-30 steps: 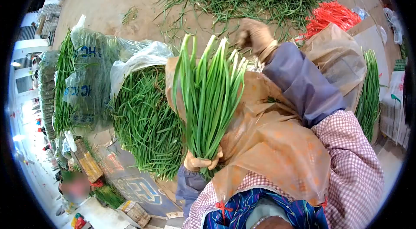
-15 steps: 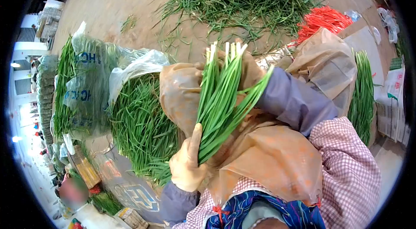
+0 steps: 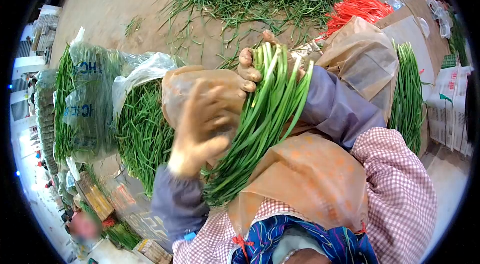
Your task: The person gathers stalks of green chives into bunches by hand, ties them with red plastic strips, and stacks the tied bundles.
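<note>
Here, your right hand (image 3: 249, 73) grips the greens (image 3: 265, 111) near their probably firmer pale ends (image 3: 271, 51); your left hand (image 3: 196, 136) is open. Expect light, limp, tender leaves (image 3: 231, 176).

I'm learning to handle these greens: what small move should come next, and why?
Perhaps close the open left hand around the lower leaves of the long, green, pale-ended bunch: only the right hand seems to grip it, near the pale ends, and some leaves splay sideways.
</note>
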The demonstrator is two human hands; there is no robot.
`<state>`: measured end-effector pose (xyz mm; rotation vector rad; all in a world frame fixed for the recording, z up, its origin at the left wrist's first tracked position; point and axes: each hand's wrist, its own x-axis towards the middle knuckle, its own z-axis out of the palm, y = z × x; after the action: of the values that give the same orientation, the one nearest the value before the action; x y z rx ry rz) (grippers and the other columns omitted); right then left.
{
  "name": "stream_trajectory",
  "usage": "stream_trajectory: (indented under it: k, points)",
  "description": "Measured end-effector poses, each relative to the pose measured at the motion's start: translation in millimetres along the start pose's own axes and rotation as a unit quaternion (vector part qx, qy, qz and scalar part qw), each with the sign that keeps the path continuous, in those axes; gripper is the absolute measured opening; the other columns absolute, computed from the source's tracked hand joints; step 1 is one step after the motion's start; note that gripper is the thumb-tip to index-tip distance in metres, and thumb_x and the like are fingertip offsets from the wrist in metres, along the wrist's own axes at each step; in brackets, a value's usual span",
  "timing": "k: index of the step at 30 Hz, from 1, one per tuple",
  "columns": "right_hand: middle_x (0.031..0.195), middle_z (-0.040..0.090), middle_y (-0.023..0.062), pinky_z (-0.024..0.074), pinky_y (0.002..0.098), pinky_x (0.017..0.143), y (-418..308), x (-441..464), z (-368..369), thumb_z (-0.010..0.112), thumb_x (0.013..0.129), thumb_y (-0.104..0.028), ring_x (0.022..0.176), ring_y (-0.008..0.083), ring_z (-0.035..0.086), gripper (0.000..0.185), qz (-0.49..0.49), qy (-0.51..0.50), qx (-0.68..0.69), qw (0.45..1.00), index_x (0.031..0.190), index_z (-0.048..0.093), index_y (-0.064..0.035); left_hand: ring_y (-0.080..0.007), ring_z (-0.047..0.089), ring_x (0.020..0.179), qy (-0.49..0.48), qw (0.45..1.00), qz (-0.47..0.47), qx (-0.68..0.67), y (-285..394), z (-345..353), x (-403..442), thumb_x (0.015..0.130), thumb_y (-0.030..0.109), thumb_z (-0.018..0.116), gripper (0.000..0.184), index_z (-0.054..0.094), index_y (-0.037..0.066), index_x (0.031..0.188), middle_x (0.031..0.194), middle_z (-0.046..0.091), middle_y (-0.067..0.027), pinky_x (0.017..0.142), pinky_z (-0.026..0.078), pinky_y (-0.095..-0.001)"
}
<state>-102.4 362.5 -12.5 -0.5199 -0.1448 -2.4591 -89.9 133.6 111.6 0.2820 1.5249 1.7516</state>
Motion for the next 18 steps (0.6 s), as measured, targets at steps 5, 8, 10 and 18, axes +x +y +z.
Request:
stream_trajectory:
  k: [5, 8, 10, 18]
  points:
    - [0.090, 0.062, 0.0114, 0.0420, 0.0453, 0.099, 0, -6, 29, 0.042, 0.094, -0.056, 0.094, 0.0303, 0.058, 0.058, -0.012, 0.045, -0.052, 0.998, 0.113, 0.057, -0.0042, -0.0203, 0.038, 0.131, -0.217, 0.968, -0.126, -0.031, -52, 28, 29, 0.070, 0.016, 0.080, 0.096, 0.024, 0.001, 0.147, 0.141, 0.041, -0.0107, 0.111, 0.026, -0.0346]
    - [0.096, 0.066, 0.0136, 0.0485, 0.0433, 0.089, -37, -31, 48, 0.055, 0.090, -0.050, 0.091, 0.0284, 0.062, 0.051, -0.076, 0.374, -0.287, 0.878, 0.109, 0.060, -0.0030, -0.0208, 0.041, 0.129, -0.142, 0.975, -0.141, -0.093, -47, 37, 23, 0.072, 0.013, 0.080, 0.092, 0.026, 0.002, 0.146, 0.140, 0.044, -0.0092, 0.109, 0.030, -0.0349]
    - [0.095, 0.067, 0.0127, 0.0498, 0.0424, 0.087, -58, -49, 57, 0.059, 0.090, -0.044, 0.090, 0.0274, 0.064, 0.044, -0.165, 0.477, -0.442, 0.741, 0.105, 0.062, -0.0029, -0.0204, 0.043, 0.128, -0.095, 0.984, -0.110, -0.106, -49, 38, 17, 0.073, 0.006, 0.078, 0.090, 0.026, 0.002, 0.146, 0.139, 0.044, -0.0098, 0.108, 0.033, -0.0348]
    - [0.092, 0.063, 0.0065, 0.0468, 0.0436, 0.089, -14, -21, 120, 0.067, 0.085, -0.014, 0.091, 0.0246, 0.062, 0.016, -0.161, 0.056, -0.946, 0.277, 0.099, 0.062, -0.0073, -0.0196, 0.048, 0.123, -0.091, 0.976, -0.085, -0.178, -64, 40, 18, 0.076, 0.010, 0.076, 0.085, 0.027, 0.002, 0.145, 0.136, 0.048, -0.0106, 0.106, 0.037, -0.0348]
